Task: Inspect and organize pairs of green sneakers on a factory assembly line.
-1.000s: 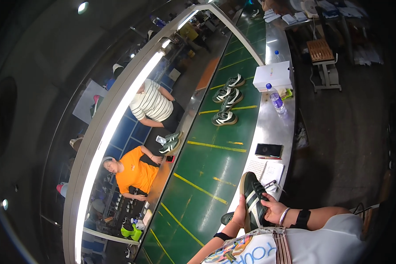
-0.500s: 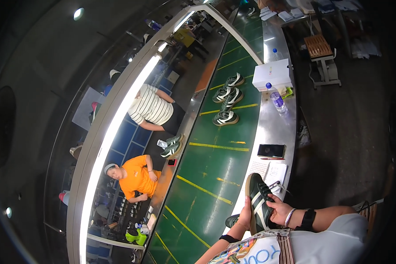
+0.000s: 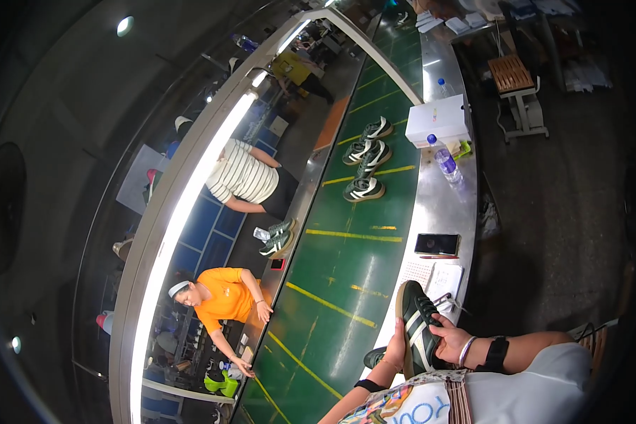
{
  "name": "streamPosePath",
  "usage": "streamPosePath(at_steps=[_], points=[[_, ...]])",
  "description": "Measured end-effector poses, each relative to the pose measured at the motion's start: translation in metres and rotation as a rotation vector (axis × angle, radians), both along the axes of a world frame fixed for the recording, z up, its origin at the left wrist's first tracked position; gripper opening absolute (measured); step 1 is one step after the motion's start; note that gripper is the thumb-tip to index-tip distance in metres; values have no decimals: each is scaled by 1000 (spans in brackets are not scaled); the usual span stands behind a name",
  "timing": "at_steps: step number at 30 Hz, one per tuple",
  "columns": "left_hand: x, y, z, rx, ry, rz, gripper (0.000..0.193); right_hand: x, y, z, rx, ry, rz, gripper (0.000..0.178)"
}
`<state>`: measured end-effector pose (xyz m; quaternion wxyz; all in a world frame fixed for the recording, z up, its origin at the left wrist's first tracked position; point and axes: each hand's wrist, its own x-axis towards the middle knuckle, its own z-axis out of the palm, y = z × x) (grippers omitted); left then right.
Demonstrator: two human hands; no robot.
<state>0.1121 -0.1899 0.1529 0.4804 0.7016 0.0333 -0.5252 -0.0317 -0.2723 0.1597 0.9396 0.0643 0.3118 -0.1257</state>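
A dark green sneaker with white stripes and a gum-coloured sole is held up between my two hands, toe pointing away from me. My left hand grips its left side by the sole. On the other side, my right hand is closed on the upper near the laces, thumb on top. The heel end is partly hidden by my hands and apron. Beside my left hand, the toe of a second dark sneaker lies on the metal ledge, mostly covered.
Several matching sneakers stand on the green conveyor belt. Along the metal ledge are a phone, papers, a water bottle and a white box. A co-worker in orange stands across the belt; a lamp frame arches overhead.
The co-worker in orange has leaned toward the belt and stretched both arms out to its edge. My hands and the sneaker have barely moved.
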Motion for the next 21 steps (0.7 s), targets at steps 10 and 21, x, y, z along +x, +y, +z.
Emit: streamPosePath(at_steps=[10,21], points=[[-14,-6,18,-7,-12,-3,75,-2,-1,-5,0,10,-3,33],[-13,-6,0,67,-60,-34,84,-12,-4,-3,-11,-3,10,31]])
